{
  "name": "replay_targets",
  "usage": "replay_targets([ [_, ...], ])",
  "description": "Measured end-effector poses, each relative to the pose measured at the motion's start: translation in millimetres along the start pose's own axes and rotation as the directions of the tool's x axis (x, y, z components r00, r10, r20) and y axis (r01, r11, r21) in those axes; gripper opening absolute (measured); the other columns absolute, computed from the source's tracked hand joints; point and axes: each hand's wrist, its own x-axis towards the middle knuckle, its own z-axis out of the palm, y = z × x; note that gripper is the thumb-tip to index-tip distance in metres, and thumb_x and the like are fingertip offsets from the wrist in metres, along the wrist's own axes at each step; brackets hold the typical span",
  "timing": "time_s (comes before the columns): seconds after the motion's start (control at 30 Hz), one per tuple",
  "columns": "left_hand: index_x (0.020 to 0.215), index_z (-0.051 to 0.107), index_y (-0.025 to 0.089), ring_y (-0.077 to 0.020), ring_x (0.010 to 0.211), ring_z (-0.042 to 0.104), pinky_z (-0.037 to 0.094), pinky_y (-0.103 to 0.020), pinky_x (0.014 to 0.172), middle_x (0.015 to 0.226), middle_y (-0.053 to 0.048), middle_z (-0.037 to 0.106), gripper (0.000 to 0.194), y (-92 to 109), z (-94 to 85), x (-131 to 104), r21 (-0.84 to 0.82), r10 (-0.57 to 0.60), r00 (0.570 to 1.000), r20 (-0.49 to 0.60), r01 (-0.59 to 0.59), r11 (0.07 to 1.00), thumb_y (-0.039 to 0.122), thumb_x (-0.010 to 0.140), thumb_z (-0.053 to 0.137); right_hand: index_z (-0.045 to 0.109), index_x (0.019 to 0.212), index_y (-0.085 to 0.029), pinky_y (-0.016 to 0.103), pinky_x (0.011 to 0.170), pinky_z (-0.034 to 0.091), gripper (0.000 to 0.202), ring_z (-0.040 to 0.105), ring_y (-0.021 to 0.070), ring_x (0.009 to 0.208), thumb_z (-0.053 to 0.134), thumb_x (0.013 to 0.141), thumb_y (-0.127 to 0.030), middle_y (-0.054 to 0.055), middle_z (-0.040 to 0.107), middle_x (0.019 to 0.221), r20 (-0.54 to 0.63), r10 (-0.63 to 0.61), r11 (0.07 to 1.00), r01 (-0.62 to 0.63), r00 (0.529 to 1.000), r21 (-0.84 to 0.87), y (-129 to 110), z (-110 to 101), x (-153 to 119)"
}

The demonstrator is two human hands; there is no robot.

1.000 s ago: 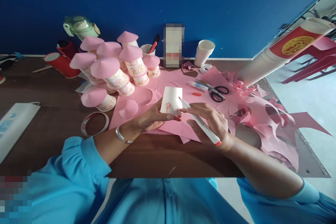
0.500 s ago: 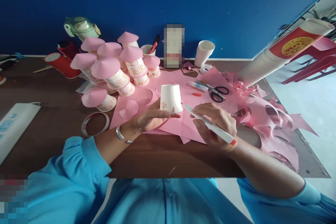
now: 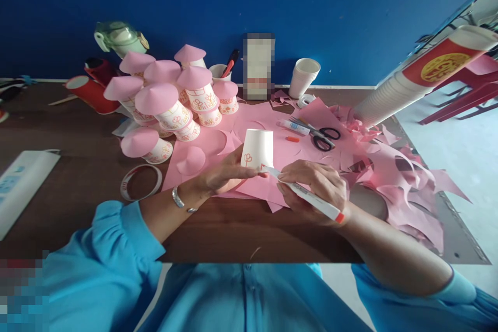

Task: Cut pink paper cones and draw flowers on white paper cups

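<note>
My left hand (image 3: 227, 172) is closed round the lower part of an upside-down white paper cup (image 3: 259, 146), which carries a small orange flower drawing on its side. My right hand (image 3: 317, 187) grips a white marker pen (image 3: 311, 197) with an orange end. The pen's tip meets the cup near its rim, beside a short orange mark. An orange pen cap (image 3: 293, 139) lies on the pink paper (image 3: 229, 187) beyond the cup. To the left stand several decorated cups with pink cone roofs (image 3: 156, 98).
Black-handled scissors (image 3: 324, 139) and a glue stick (image 3: 293, 126) lie on the paper. Pink scraps (image 3: 404, 187) spread at right, below a leaning stack of paper cups (image 3: 404, 88). A tape roll (image 3: 140, 183) rests at left. More white cups (image 3: 304, 78) stand against the blue wall.
The cup has shifted slightly right and down in my left hand. My right hand has brought the marker tip leftward and down onto the cup's lower side.
</note>
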Motion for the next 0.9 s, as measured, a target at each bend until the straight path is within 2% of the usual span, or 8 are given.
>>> replay_targets([
  [0.13,0.125,0.066,0.027,-0.0236,0.109,0.068,0.054,-0.038,0.097,0.116,-0.006,0.072,0.04,1.8,3.6,0.9,0.011,0.007,1.0,0.013,-0.007,1.0,0.022,0.087,0.079,0.064,0.105,-0.02,0.027,0.061,0.065,0.021,0.075,0.0168,0.067,0.069,0.09,-0.006,0.001,0.074,0.078,0.008,-0.006,1.0,0.006,1.0,0.001,0.4,0.0,-0.2],
  [0.3,0.126,0.068,0.027,-0.0257,0.11,0.068,0.054,-0.039,0.096,0.116,-0.007,0.072,0.041,-1.6,1.5,1.6,0.012,0.038,0.999,0.031,-0.038,0.999,0.024,0.087,0.079,0.065,0.107,-0.02,0.027,0.062,0.065,0.024,0.076,0.0169,0.068,0.069,0.088,-0.005,0.001,0.075,0.08,0.017,-0.006,1.0,0.006,1.0,0.005,1.4,-0.2,-1.0],
  [0.9,0.125,0.069,0.025,-0.0236,0.108,0.069,0.054,-0.036,0.095,0.115,-0.007,0.074,0.042,0.6,1.6,2.3,0.01,0.008,0.999,0.038,-0.009,1.0,0.025,0.085,0.083,0.065,0.106,-0.02,0.028,0.06,0.064,0.023,0.075,0.017,0.067,0.068,0.089,-0.006,0.001,0.076,0.079,0.023,-0.019,1.0,0.019,1.0,-0.007,2.3,0.8,-1.2],
])
